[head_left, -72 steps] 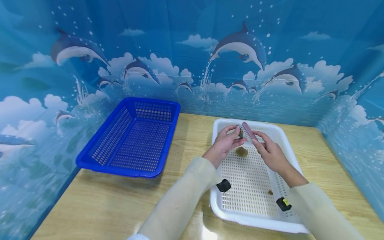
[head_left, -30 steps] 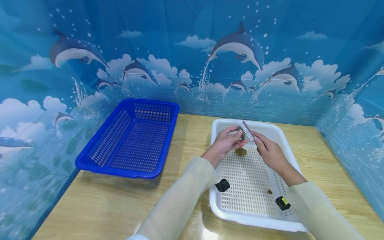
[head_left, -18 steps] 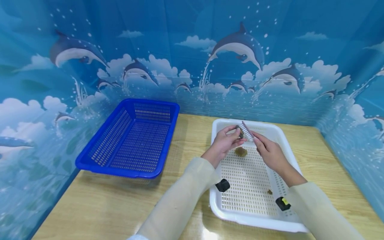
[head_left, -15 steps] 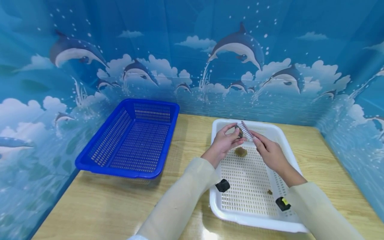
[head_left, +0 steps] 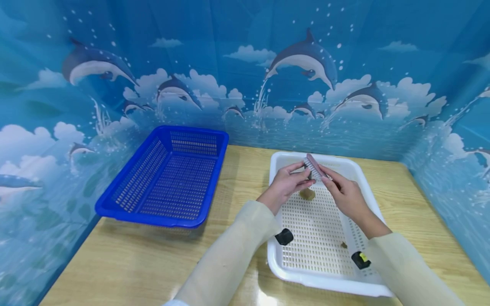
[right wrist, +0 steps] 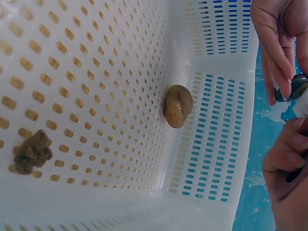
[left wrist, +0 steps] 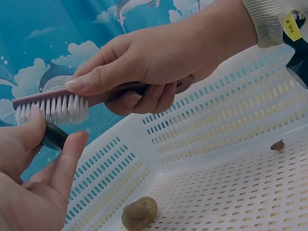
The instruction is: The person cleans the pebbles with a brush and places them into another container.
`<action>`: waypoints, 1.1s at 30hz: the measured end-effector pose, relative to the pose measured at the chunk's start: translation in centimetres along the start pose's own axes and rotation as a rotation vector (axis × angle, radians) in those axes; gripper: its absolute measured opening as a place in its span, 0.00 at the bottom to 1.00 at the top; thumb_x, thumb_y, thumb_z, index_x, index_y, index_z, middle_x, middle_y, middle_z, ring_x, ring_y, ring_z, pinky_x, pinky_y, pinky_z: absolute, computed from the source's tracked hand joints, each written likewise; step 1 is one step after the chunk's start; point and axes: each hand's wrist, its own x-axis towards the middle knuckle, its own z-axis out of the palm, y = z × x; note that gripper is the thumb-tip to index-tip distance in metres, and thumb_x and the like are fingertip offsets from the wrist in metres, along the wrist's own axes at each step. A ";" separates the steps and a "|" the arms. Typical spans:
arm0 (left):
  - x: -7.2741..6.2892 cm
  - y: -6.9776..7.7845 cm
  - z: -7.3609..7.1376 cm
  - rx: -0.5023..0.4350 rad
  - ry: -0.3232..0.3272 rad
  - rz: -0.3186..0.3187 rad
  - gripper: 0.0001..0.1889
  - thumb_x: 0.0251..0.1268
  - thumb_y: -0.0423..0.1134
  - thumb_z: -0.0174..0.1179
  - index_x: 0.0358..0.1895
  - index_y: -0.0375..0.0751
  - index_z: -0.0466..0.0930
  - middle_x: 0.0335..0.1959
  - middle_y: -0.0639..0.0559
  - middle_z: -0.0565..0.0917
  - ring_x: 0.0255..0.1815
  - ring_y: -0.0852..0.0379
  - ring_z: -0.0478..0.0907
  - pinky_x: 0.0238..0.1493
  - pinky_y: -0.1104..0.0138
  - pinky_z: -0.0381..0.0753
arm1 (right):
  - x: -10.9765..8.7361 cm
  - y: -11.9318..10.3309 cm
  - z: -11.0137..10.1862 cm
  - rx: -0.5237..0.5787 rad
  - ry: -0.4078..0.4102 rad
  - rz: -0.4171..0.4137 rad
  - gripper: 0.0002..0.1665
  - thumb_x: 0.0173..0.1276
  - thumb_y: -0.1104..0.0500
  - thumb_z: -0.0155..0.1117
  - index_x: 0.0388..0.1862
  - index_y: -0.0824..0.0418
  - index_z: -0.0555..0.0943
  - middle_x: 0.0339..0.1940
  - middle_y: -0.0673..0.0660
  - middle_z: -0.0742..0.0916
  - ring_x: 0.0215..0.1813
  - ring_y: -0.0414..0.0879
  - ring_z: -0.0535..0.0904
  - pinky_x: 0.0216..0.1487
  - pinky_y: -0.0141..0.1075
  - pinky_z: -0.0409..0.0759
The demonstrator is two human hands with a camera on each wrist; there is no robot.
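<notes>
Over the white basket [head_left: 272,212], my left hand [head_left: 284,185] pinches a dark green, glossy rounded piece [left wrist: 55,137], like a shell or smooth pebble, between thumb and fingertips. The right wrist view shows a yellowish patch on it. My right hand [head_left: 346,197] grips the handle of a mauve brush [head_left: 312,160], thumb along its back. Its white bristles [left wrist: 55,109] point down at the dark piece and my left thumb; exact contact is hard to tell. On the basket floor below lies a brown snail-like shell [right wrist: 178,107].
A small rough brown lump [right wrist: 32,152] lies on the white basket's floor. To the left, a blue basket [head_left: 172,180] stands on the wooden table [head_left: 134,255]. Dolphin-print sheeting [head_left: 245,63] rises behind. Black wrist cameras [head_left: 284,236] sit on both sleeves.
The brush has shifted slightly up and left and rolled, so more of its mauve back shows. My left hand has turned the dark piece, now largely hidden in the head view.
</notes>
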 end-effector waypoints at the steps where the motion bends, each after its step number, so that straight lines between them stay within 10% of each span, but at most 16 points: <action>1: 0.0 0.0 0.0 0.000 -0.003 -0.004 0.27 0.68 0.31 0.60 0.70 0.41 0.68 0.47 0.39 0.84 0.49 0.44 0.83 0.45 0.68 0.84 | 0.0 0.0 0.0 -0.008 0.001 0.003 0.25 0.80 0.55 0.48 0.72 0.57 0.68 0.15 0.50 0.71 0.15 0.40 0.62 0.17 0.34 0.65; 18: 0.1 -0.1 0.1 0.022 -0.034 0.000 0.23 0.69 0.34 0.60 0.66 0.46 0.73 0.50 0.32 0.82 0.28 0.59 0.85 0.34 0.73 0.84 | 0.2 0.0 -0.2 -0.047 -0.028 0.101 0.27 0.81 0.48 0.43 0.72 0.57 0.69 0.19 0.55 0.74 0.17 0.42 0.64 0.18 0.36 0.66; 33: 0.2 -0.2 -0.1 -0.007 0.005 0.079 0.22 0.70 0.37 0.58 0.66 0.44 0.71 0.44 0.41 0.85 0.31 0.59 0.85 0.33 0.74 0.83 | 0.3 -0.2 0.0 -0.035 -0.070 0.143 0.29 0.81 0.46 0.42 0.72 0.58 0.68 0.20 0.53 0.74 0.18 0.43 0.64 0.18 0.35 0.66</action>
